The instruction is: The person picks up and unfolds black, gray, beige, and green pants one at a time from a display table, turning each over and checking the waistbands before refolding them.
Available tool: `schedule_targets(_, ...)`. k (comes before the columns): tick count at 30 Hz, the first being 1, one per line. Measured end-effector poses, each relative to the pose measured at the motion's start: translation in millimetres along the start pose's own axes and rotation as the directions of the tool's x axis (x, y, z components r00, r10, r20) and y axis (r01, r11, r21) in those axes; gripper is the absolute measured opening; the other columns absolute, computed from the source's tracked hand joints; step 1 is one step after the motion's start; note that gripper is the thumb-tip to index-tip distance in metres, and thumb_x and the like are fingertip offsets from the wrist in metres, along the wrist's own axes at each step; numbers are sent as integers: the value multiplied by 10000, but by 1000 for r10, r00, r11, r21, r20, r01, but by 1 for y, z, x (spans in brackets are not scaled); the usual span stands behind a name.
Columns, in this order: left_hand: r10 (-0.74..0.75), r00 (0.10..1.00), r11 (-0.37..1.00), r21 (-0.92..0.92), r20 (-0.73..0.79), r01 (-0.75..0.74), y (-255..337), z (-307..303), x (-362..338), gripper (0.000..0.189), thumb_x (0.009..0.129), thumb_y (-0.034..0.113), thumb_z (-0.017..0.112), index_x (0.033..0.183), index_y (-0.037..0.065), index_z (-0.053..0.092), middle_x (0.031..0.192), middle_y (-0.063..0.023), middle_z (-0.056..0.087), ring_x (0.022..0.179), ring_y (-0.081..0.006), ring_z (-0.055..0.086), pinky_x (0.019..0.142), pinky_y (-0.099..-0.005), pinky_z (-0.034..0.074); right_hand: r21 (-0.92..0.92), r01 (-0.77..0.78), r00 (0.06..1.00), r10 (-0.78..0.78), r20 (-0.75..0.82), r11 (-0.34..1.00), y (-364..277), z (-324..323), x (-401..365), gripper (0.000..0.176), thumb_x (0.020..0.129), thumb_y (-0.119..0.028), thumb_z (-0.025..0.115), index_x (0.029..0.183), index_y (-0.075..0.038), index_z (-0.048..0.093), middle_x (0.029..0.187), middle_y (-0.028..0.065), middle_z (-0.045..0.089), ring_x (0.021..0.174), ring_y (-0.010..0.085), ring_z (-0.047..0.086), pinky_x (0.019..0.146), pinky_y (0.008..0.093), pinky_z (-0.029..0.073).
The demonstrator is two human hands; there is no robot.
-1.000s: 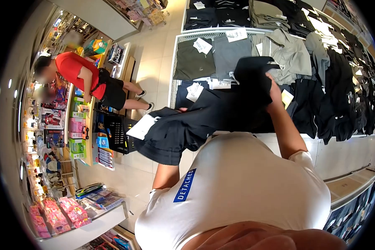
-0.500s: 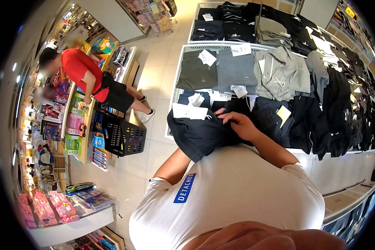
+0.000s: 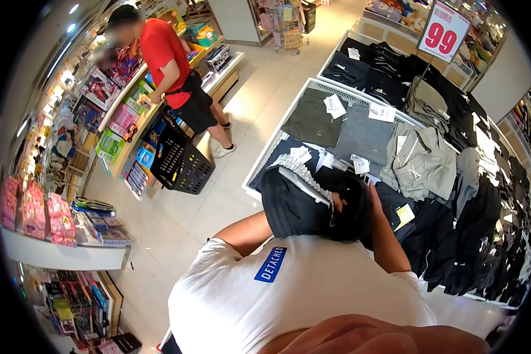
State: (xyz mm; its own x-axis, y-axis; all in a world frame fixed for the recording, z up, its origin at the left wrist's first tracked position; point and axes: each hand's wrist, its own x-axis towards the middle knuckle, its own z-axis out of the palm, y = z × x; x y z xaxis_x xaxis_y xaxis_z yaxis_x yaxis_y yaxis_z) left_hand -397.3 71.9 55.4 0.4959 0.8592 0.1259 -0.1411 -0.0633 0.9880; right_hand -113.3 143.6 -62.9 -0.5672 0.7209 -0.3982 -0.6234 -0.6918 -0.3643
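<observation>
A pair of black elastic-waist pants (image 3: 289, 203) is bunched up in front of my chest, with the pale gathered inside of its waistband showing; whether the legs are long or short is hidden. My left forearm goes behind the cloth, and a few bent fingertips of my left hand (image 3: 338, 202) show at the waistband's right end. On the other side of the dark fabric, my right hand (image 3: 376, 202) grips its edge, fingers partly covered. Just beyond lie folded olive pants (image 3: 312, 118) and grey pants (image 3: 360, 138) with white tags.
White mesh-edged display tables (image 3: 277, 133) hold stacks of dark clothing (image 3: 466, 230). A price sign (image 3: 443, 32) reading 99 stands at the back. Across the tiled aisle (image 3: 218, 183), a person in a red shirt (image 3: 165, 56) stands at toy shelves beside a black shopping basket (image 3: 186, 168).
The waistband has been turned so its pale inside shows, and the white tag on it is no longer visible. My right hand has moved to the fabric's side. The view has rotated.
</observation>
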Motion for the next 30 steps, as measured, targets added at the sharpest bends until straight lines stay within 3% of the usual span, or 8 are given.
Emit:
schedule_targets(5, 7, 996, 999, -49, -84, -11, -7, -16, 5, 256, 994, 181, 550, 1192, 38, 626, 1107, -84, 638, 1017, -225, 606, 973, -346, 463, -185, 183, 966, -211, -148, 966, -22, 18, 0, 442, 996, -311, 571, 1367, -70, 573, 1295, 141, 638, 1191, 302, 616, 1029, 473, 486)
schedule_targets(7, 29, 991, 999, 20, -133, -27, -5, -17, 8, 271, 988, 188, 555, 1204, 43, 631, 1117, -86, 642, 1031, -238, 608, 988, -364, 459, -819, 371, 870, -473, 141, 438, -48, -63, 12, 400, 870, -108, 671, 1256, -24, 602, 1182, 113, 679, 1047, 291, 682, 926, 404, 548)
schedule_targets(9, 50, 986, 997, 61, -162, -40, -8, -13, 20, 286, 983, 195, 560, 1216, 48, 635, 1127, -89, 646, 1045, -251, 611, 1002, -383, 455, -435, 441, 848, -523, -84, 785, -52, 54, -42, 461, 881, -116, 677, 1302, 23, 549, 1197, 177, 659, 1043, 303, 687, 879, 424, 581)
schedule_targets(13, 5, 972, 965, 256, -234, 57, -57, -12, 58, 301, 961, 190, 576, 1227, 64, 634, 1153, -97, 650, 1080, -272, 616, 986, -407, 468, -762, 533, 698, -701, 149, 368, -78, -13, -56, 530, 908, -192, 691, 1336, 67, 516, 1231, 192, 629, 1100, 298, 640, 942, 377, 535)
schedule_targets(17, -152, 912, 562, 726, -381, 397, -136, -21, 86, 333, 894, 138, 620, 1225, 102, 614, 1216, -118, 654, 1163, -302, 624, 863, -429, 537, -715, 357, 825, -562, -60, 601, -60, 38, -71, 512, 907, -192, 694, 1322, 63, 538, 1270, 208, 592, 1112, 320, 619, 969, 390, 501)
schedule_targets(19, -94, 877, 315, 821, -472, 476, -137, 13, 59, 575, 774, 126, 723, 1318, 100, 538, 1207, -136, 624, 1087, -372, 619, 866, -467, 530, -964, 99, 782, -619, -78, 246, -43, 25, -60, 546, 893, -213, 715, 1302, 93, 522, 1269, 201, 594, 1107, 312, 615, 980, 373, 480)
schedule_targets(26, -133, 883, 774, 509, -450, 377, -59, 84, 28, 374, 874, 306, 697, 1173, 93, 627, 953, -148, 692, 924, -328, 681, 781, -432, 536, -941, 253, 906, -395, 150, 224, 7, 6, -61, 267, 862, -71, 728, 1101, -8, 626, 980, 84, 672, 927, 172, 624, 838, 311, 489)
schedule_targets(30, -435, 805, 780, 279, -402, 561, -25, 104, 44, 480, 905, 461, 695, 1048, 5, 648, 835, -118, 693, 739, -231, 676, 652, -368, 534, -858, 458, 844, -189, 501, -231, 7, 51, -80, 294, 849, -180, 764, 1041, -18, 612, 1035, 172, 603, 984, 370, 590, 878, 426, 478)
